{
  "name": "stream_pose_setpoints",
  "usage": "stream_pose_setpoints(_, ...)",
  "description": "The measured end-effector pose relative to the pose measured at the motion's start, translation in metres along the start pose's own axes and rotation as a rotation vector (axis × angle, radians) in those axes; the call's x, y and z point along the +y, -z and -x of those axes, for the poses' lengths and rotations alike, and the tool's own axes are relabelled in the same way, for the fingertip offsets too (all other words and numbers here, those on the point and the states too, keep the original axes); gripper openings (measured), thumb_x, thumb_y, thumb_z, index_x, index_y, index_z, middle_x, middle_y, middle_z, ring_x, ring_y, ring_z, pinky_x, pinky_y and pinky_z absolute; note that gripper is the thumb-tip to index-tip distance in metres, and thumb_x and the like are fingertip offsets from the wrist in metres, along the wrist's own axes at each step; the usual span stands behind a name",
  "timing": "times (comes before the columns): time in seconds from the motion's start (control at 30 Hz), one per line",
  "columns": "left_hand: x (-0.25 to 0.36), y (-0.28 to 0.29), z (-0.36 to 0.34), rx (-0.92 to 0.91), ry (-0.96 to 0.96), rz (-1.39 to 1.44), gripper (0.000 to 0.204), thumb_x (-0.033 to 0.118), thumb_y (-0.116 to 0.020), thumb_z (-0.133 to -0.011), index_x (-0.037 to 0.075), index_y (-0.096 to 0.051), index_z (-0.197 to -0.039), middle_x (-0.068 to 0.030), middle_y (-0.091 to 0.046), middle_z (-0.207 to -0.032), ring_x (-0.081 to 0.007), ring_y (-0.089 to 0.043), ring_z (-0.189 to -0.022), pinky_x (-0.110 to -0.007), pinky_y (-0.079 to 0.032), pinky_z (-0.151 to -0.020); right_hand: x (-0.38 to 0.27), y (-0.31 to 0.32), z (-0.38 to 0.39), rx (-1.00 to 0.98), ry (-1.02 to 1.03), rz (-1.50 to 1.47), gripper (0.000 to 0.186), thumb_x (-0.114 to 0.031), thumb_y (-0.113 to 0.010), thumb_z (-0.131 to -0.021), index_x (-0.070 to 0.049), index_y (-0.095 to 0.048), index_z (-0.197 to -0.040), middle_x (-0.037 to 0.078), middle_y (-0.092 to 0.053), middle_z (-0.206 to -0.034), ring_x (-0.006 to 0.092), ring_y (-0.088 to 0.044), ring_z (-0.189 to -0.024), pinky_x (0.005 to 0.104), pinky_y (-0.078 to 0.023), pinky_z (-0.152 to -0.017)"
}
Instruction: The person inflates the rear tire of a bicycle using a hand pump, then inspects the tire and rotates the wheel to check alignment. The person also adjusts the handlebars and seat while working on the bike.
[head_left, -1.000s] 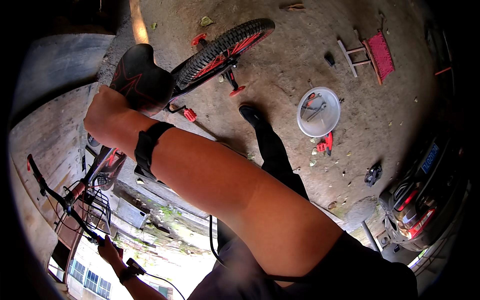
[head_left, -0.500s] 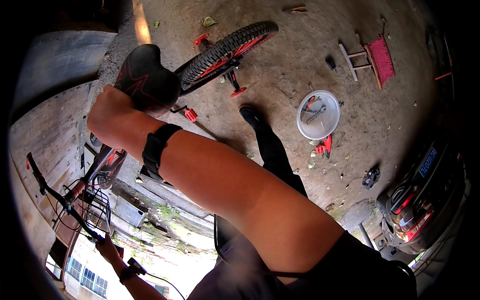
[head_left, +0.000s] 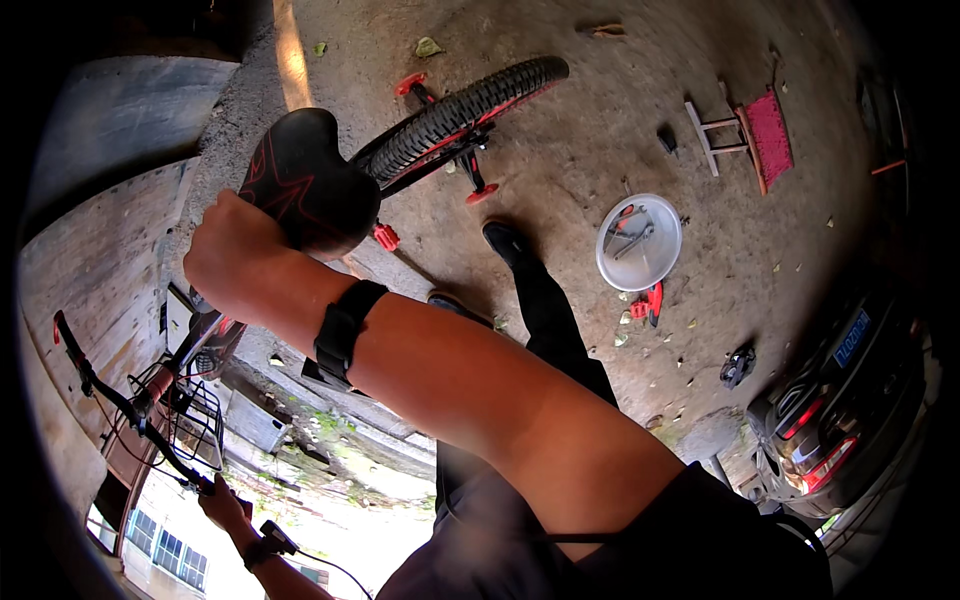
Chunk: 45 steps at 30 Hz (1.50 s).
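A bicycle with a black, red-patterned saddle (head_left: 305,175), a knobby rear wheel (head_left: 465,110) and a red pedal (head_left: 387,238) stretches along my left side. My right hand (head_left: 228,245) is closed on the near edge of the saddle, its arm crossing the middle of the view. Low at the left, my left hand (head_left: 222,505) grips the end of the black handlebar (head_left: 165,445), which has a wire basket (head_left: 200,420) beside it. My black shoe (head_left: 507,243) is on the ground near the rear wheel.
On the dirt floor (head_left: 590,120) are a white basin (head_left: 655,260) of wrenches, a red object (head_left: 653,305) beside it, a pink-seated stool (head_left: 770,135) and a small dark object (head_left: 738,365). A car (head_left: 820,420) stands at right, a weathered concrete wall (head_left: 90,270) at left.
The saddle, rear wheel and my right hand have shifted a little right and downward in the view. A second shoe now shows under my forearm. Both hands keep their hold.
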<state>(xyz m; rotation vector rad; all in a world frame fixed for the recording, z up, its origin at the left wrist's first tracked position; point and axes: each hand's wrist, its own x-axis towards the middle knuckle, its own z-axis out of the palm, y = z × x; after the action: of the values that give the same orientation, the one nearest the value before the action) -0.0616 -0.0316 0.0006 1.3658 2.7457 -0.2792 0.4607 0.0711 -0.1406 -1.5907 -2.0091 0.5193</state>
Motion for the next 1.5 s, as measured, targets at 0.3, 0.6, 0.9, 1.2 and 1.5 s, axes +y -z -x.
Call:
stream_pose_setpoints(0.3, 0.023, -0.005, 0.015, 0.071, 0.006, 0.036, 0.055, 0.035, -0.075, -0.092, 0.002, -0.058, -0.133, -0.0172, -0.071, -0.108, -0.0265, -0.071, -0.080, -0.039, -0.058, -0.063, 0.003, 0.012, 0.000, -0.095, 0.013, -0.012, 0.009, -0.028, -0.075, -0.073, -0.020, -0.079, -0.076, -0.002, -0.074, -0.079, 0.0203, -0.068, -0.084, 0.0367, -0.042, -0.079)
stream_pose_setpoints(0.6, 0.003, -0.022, 0.006, 0.217, -0.052, -0.093, 0.077, 0.031, -0.073, -0.092, -0.001, -0.033, -0.150, -0.0190, -0.066, -0.130, -0.0369, -0.070, -0.109, -0.046, -0.061, -0.083, 0.004, 0.013, 0.001, -0.086, 0.008, -0.011, 0.017, -0.036, -0.079, -0.070, -0.020, -0.079, -0.076, -0.003, -0.073, -0.078, 0.0198, -0.068, -0.084, 0.0356, -0.043, -0.078)
stream_pose_setpoints(0.9, -0.011, -0.020, -0.006, 0.204, -0.059, -0.076, 0.083, 0.025, -0.073, -0.093, -0.002, -0.026, -0.155, -0.0190, -0.067, -0.130, -0.0354, -0.069, -0.114, -0.044, -0.060, -0.089, 0.003, 0.012, 0.002, -0.065, 0.010, -0.014, 0.015, -0.035, -0.078, -0.072, -0.021, -0.078, -0.076, -0.003, -0.073, -0.078, 0.0199, -0.068, -0.084, 0.0360, -0.043, -0.077)
stream_pose_setpoints(1.2, -0.015, -0.028, -0.006, 0.230, -0.122, 0.000, 0.070, 0.020, -0.073, -0.094, -0.001, -0.038, -0.151, -0.0183, -0.067, -0.129, -0.0336, -0.068, -0.114, -0.043, -0.058, -0.094, 0.002, 0.004, 0.003, -0.009, -0.004, 0.004, 0.009, -0.031, -0.075, -0.073, -0.022, -0.078, -0.073, -0.003, -0.073, -0.076, 0.0196, -0.068, -0.082, 0.0363, -0.042, -0.078)
stream_pose_setpoints(1.5, -0.020, -0.034, -0.009, 0.354, -0.051, -0.087, 0.095, 0.032, -0.079, -0.089, -0.003, -0.022, -0.157, -0.0223, -0.067, -0.125, -0.0399, -0.069, -0.111, -0.047, -0.060, -0.090, 0.002, 0.002, 0.001, -0.017, 0.008, -0.003, 0.007, -0.025, -0.072, -0.073, -0.022, -0.078, -0.073, -0.002, -0.073, -0.076, 0.0206, -0.068, -0.082, 0.0369, -0.042, -0.078)
